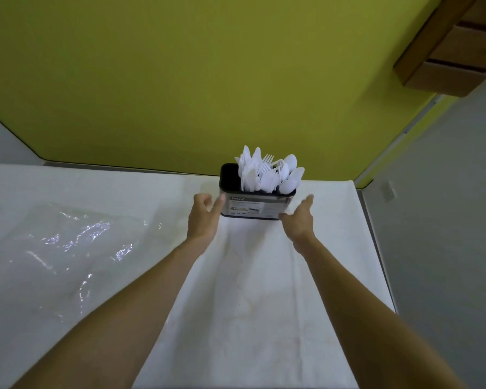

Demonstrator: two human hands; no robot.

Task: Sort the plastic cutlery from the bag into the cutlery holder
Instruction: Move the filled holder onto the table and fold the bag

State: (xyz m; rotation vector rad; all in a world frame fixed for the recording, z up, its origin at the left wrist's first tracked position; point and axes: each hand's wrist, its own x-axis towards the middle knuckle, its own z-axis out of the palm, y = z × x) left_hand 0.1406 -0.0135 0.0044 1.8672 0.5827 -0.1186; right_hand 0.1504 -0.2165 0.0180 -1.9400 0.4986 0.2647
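Our 2 bare arms reach out over the white bench. Our left grip is open, with loose fingers, just beside the left end of the cutlery holder. Our right grip is open too, just beside the right end. We cannot tell if they touch it. The holder stands upright near the green wall, with white plastic cutlery sticking out. A clear plastic bag lies flat on the left.

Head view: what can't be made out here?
All in the head view:
- Clear plastic bag: glare hides whether any cutlery remains inside.
- Rounded metal cutlery holder: white plastic cutlery hides its dividers; label print too small.
- Left hand, right hand: contact with holder unclear.
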